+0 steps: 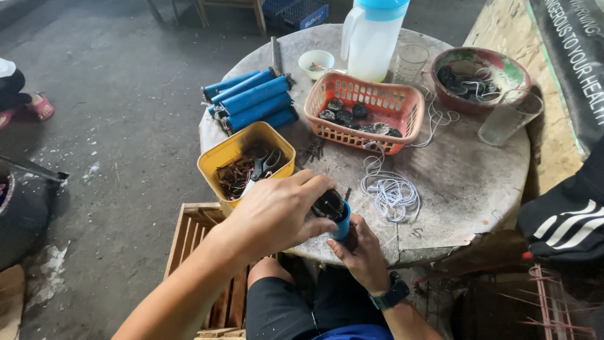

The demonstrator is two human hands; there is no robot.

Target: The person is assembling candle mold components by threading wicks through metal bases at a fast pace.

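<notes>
Both hands met at the bench's near edge: right hand (363, 252) gripped the upright blue tube (341, 221) from below, left hand's (277, 214) fingers closed over its black cap (328, 204).

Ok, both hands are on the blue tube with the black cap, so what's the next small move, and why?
Probably press and twist the black round cap further onto the blue plastic tube. The left hand covers the cap from above, the right hand braces the tube from below, and the cap looks not fully seated.
</notes>
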